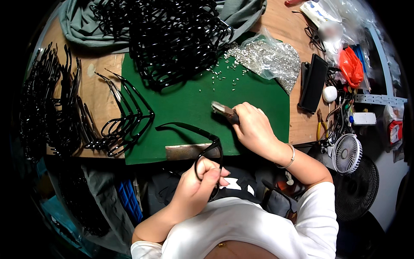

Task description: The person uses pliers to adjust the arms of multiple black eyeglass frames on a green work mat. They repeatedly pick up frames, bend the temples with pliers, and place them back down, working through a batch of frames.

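Note:
My left hand (194, 185) is closed around a black eyeglass frame (214, 144) at the near edge of the green mat (185, 101). One temple of the frame reaches out to the left over the mat. Wrapped in my right hand (254, 127) is a pair of pliers (225, 111) with dark handles, its metal jaws pointing left. Whether the jaws grip a small part is too small to tell. Beyond the pliers, small silvery metal parts (220, 77) lie scattered by a clear plastic bag (263, 58) full of them.
A big heap of black frames (172, 43) lies at the back on grey cloth (82, 30). More frames (129, 116) are stacked at left. A metal strip (185, 152) lies along the mat's near edge. To the right are a phone (313, 84), yellow-handled pliers (319, 125) and a white fan (346, 153).

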Demonstrator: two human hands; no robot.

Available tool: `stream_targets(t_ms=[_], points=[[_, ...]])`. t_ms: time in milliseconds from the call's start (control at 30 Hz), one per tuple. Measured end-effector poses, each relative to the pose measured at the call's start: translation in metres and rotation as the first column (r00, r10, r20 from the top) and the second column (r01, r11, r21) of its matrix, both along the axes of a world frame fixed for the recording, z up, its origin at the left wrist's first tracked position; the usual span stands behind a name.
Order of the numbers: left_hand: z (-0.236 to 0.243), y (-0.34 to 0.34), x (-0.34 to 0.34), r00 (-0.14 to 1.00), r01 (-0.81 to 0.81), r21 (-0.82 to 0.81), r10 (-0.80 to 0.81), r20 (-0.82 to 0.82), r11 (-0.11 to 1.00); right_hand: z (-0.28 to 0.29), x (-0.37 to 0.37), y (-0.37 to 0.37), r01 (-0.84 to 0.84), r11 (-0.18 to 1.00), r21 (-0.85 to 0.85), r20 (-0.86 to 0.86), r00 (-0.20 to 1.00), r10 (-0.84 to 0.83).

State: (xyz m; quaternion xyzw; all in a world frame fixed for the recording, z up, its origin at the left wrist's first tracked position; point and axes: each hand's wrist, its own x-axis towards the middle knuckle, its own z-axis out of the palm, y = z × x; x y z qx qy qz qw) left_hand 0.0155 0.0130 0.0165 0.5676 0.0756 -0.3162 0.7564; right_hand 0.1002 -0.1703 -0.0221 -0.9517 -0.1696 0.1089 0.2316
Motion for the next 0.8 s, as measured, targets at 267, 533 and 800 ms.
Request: stream_targets(t_ms=[267, 533, 800], points=[[-0.003, -0.021, -0.002, 0.958, -0.253, -0.084, 0.262, 0.121, 0.964, 0.051, -0.021, 0.019, 0.291, 0.743, 0.603, -0.42, 0.908, -0.014], [0.005, -0.019, 0.003, 0.981, -0.184, -0.125, 0.189, 0.031, 0.975, 0.054, -0.006, 0.016, 0.686, 0.49, 0.538, -0.84, 0.483, 0.247], [0.024, -0.001, 0.01, 0.986, -0.141, -0.32, 0.104, -0.13, 0.937, 0.061, -0.005, 0.013, 0.701, 0.572, 0.425, -0.905, 0.349, 0.245]])
